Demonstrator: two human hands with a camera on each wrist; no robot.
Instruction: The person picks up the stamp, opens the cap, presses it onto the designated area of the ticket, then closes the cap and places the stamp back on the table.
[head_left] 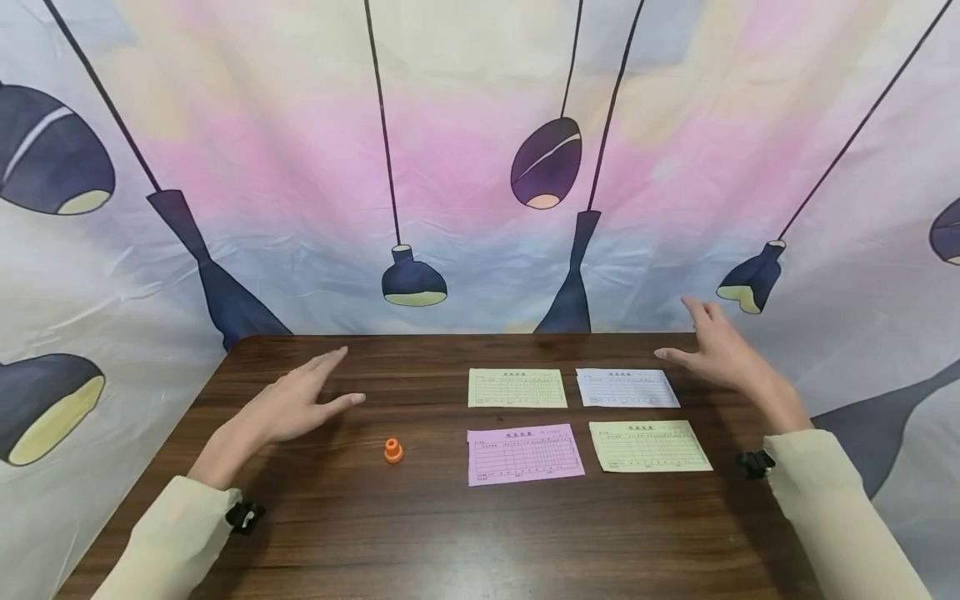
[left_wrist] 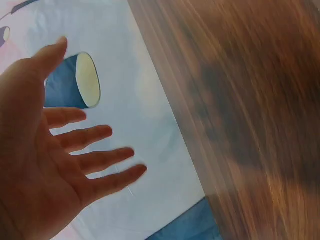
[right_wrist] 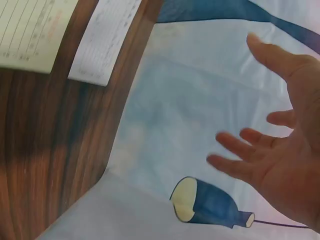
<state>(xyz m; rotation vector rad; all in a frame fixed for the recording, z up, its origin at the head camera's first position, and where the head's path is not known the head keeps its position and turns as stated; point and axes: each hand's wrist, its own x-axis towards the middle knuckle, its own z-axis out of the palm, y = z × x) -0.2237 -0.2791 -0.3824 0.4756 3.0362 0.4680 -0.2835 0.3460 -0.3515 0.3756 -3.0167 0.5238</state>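
My left hand (head_left: 294, 402) hovers above the left part of the table with its fingers extended and thumb spread; it holds nothing. Nearest to it is a small orange stepped piece (head_left: 393, 451), round with a hole in its top. On the other side, my right hand (head_left: 722, 348) is held up over the table's far right, fingers spread and palm bare. Four printed slips lie flat in two rows: a pale yellow slip (head_left: 517, 388) and a white slip (head_left: 627, 388) behind, a pink slip (head_left: 525, 455) and another yellow slip (head_left: 649, 446) in front.
The dark wooden table (head_left: 337, 533) ends at a straight back edge. Behind it hangs a cloth (head_left: 465, 167) printed with lamps. Each wrist wears a small black device, the left one (head_left: 244, 517) and the right one (head_left: 754, 463), beside light sleeves.
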